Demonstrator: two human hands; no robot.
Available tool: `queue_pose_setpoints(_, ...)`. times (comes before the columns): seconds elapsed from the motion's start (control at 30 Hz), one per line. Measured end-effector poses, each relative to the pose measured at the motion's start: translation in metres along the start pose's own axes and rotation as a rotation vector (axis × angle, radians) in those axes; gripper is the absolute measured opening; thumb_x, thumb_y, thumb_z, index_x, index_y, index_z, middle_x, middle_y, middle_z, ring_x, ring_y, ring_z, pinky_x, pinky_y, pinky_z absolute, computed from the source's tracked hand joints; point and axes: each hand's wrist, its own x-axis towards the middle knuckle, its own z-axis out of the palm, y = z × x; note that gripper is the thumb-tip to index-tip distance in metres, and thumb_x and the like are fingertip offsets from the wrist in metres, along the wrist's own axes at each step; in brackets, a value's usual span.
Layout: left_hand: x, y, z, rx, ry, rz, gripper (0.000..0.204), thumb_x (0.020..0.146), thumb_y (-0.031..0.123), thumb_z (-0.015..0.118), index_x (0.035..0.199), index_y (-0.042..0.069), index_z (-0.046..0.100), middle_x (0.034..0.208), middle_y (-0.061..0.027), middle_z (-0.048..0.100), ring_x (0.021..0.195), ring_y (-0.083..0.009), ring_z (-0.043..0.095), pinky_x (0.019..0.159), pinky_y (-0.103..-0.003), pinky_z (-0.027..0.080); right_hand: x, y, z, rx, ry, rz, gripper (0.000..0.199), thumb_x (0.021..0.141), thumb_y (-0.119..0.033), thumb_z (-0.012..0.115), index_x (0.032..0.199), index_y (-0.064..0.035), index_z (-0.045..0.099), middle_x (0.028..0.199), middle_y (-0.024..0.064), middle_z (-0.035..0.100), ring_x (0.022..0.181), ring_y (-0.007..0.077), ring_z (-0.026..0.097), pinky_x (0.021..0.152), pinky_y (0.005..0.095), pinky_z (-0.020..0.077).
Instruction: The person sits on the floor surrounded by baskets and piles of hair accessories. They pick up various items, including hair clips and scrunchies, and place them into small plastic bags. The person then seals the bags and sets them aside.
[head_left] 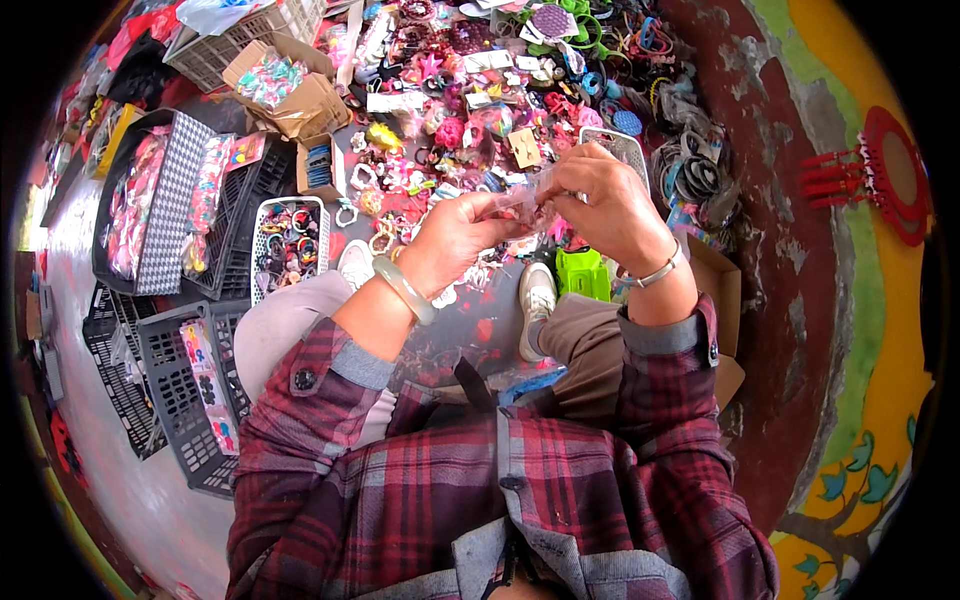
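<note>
– What on the left?
– Near the left edge of the floor [455, 348], a black bin [172, 215] with a checked side, packed with bagged pieces [138, 215]; nearer, a grey crate [165, 355]; then a white basket [256, 256] of coloured bands [292, 240]. Seemingly grouped by kind, perhaps for easy reach.
– And the middle?
– Toward the far edge of the floor, a wide loose heap [440, 130] of hair accessories, probably spread out for picking by sight.
– Anything held?
– Yes. Left hand [460, 235]: thumb and fingers pinched on a clear plastic piece [518, 205]. Right hand [608, 195]: fingers closed on the other end. Piece raised over the heap between both hands, likely for steady, close handling; exact kind too blurred to tell.
– Farther right?
– An open cardboard box [717, 290], toward the right edge of the floor.
</note>
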Motion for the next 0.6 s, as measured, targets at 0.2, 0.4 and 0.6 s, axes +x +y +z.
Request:
queue_pose_setpoints(0.2, -0.001, 0.004, 0.001, 0.0, 0.042, -0.12, 0.017, 0.086, 0.007, 0.051, 0.102, 0.002, 0.053, 0.096, -0.0052, 0.06, 0.093, -0.0164, 0.06, 0.079, -0.028, 0.048, 0.0, -0.003, 0.007, -0.049, 0.077, 0.144, 0.009, 0.064, -0.006, 0.058, 0.071, -0.0047, 0.063, 0.069, 0.0111, 0.061, 0.074, 0.029, 0.057, 0.068, 0.0367, 0.0461)
queue_pose_setpoints(0.4, -0.002, 0.001, 0.002, -0.116, -0.013, -0.195, 0.013, 0.086, 0.011, 0.053, 0.097, 0.005, 0.054, 0.098, -0.0056, 0.061, 0.093, -0.0185, 0.06, 0.078, -0.031, 0.05, 0.0, -0.007, 0.0, -0.057, -0.09, 0.3, 0.009, 0.064, -0.008, 0.059, 0.072, -0.0048, 0.064, 0.068, 0.0119, 0.062, 0.071, 0.0293, 0.06, 0.067, 0.0347, 0.0473)
queue_pose_setpoints(0.6, -0.003, 0.014, 0.002, -0.303, -0.02, -0.242, 0.013, 0.086, 0.014, 0.053, 0.097, 0.007, 0.054, 0.101, -0.0071, 0.06, 0.095, -0.0198, 0.06, 0.078, -0.031, 0.05, 0.0, 0.013, -0.006, 0.181, 0.136, 0.121, 0.013, 0.074, -0.007, 0.061, 0.086, -0.0032, 0.066, 0.083, 0.0103, 0.065, 0.078, 0.0191, 0.06, 0.072, 0.0284, 0.0463)
